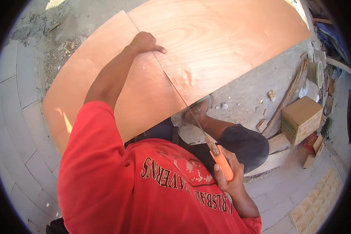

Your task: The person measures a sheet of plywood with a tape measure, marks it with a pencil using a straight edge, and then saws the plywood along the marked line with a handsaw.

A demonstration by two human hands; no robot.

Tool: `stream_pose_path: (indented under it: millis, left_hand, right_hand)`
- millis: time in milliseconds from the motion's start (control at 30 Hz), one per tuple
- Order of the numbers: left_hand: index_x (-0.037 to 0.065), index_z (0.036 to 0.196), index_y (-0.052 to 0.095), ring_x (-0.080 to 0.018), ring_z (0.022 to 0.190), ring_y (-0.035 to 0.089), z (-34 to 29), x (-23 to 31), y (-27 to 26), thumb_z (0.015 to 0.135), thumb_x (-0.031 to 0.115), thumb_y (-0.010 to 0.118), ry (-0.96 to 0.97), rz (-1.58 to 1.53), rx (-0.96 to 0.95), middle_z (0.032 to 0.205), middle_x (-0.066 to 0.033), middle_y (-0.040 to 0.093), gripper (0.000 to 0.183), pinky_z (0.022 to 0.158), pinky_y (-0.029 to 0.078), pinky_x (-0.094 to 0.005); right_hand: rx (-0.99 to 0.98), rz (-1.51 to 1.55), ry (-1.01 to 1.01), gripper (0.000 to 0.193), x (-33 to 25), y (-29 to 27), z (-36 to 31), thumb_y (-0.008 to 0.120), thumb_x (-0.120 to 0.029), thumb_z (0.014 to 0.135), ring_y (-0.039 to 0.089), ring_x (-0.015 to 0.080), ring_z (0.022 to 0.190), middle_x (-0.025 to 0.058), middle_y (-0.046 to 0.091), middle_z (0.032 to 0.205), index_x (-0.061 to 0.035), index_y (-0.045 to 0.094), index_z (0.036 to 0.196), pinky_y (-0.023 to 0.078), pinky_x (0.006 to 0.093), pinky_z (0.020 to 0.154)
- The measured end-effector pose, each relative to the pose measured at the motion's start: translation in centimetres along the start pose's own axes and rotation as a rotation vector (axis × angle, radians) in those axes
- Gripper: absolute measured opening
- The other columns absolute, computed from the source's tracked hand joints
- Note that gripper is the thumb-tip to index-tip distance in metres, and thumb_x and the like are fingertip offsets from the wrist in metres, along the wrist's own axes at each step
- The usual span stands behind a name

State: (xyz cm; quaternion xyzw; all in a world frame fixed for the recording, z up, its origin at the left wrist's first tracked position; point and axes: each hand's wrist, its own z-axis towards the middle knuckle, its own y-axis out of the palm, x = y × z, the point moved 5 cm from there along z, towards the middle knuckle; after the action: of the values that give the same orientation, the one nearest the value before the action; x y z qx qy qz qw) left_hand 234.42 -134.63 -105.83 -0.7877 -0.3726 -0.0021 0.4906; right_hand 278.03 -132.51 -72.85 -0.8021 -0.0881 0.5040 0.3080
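Note:
A wide sheet of reddish-brown plywood (pixel 222 43) lies across the upper middle, with a straight cut line (pixel 146 42) running from its far edge toward me. My left hand (pixel 145 42) presses on the sheet by that line, thumb stretched to the right and the other fingers partly hidden. Lower right, my right hand (pixel 231 171) is closed around the orange handle of a handsaw (pixel 223 163). Its thin blade points up and left, meeting the sheet's near edge in the cut. The blade's tip is hard to make out.
My bent leg (pixel 241 144) and sandalled foot (pixel 199 111) are beside the blade, by the sheet's near edge. A cardboard box (pixel 300 119), a long rough board (pixel 290 95) and scrap wood lie at the right. Small stones (pixel 224 106) dot the concrete. Grey pavers (pixel 15 101) cover the left.

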Motion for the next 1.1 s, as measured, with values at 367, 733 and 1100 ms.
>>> stream_pose_path:
  millis: [367, 733, 1100]
  left_hand:
    - [0.002, 0.076, 0.077, -0.0331, 0.083, 0.071, -1.0, 0.5, -3.7, 0.072, 0.094, 0.055, 0.062, 0.138, 0.216, 0.079, -0.015, 0.074, 0.095, 0.084, 0.056, -0.045]
    - [0.006, 0.078, 0.08, -0.0321, 0.087, 0.071, -0.1, -1.3, -2.0, 0.069, 0.093, 0.061, 0.012, 0.081, 0.181, 0.08, -0.0154, 0.075, 0.09, 0.091, 0.054, -0.0425]
    - [0.002, 0.069, 0.076, -0.0322, 0.079, 0.071, 1.8, -1.7, -0.9, 0.072, 0.094, 0.055, 0.05, 0.06, 0.213, 0.073, -0.016, 0.072, 0.094, 0.078, 0.055, -0.0435]
  right_hand:
    - [0.037, 0.057, 0.037, 0.048, -0.1, 1.7, 3.3, 0.07, -0.014, 0.096, 0.077, 0.0282, 0.097, 0.0222, 0.075, 0.106, 0.0013, 0.055, 0.138, 0.059, 0.0417, 0.084]
    - [-0.003, 0.073, 0.183, 0.045, -0.8, 0.1, 3.5, 0.067, -0.015, 0.098, 0.076, 0.0242, 0.099, 0.0186, 0.075, 0.115, 0.0051, 0.058, 0.136, 0.058, 0.0351, 0.088]
    - [-0.007, 0.039, 0.2, 0.044, -1.0, 0.6, 2.9, 0.069, -0.015, 0.097, 0.076, 0.02, 0.094, 0.0163, 0.076, 0.106, 0.0021, 0.057, 0.137, 0.058, 0.0344, 0.082]
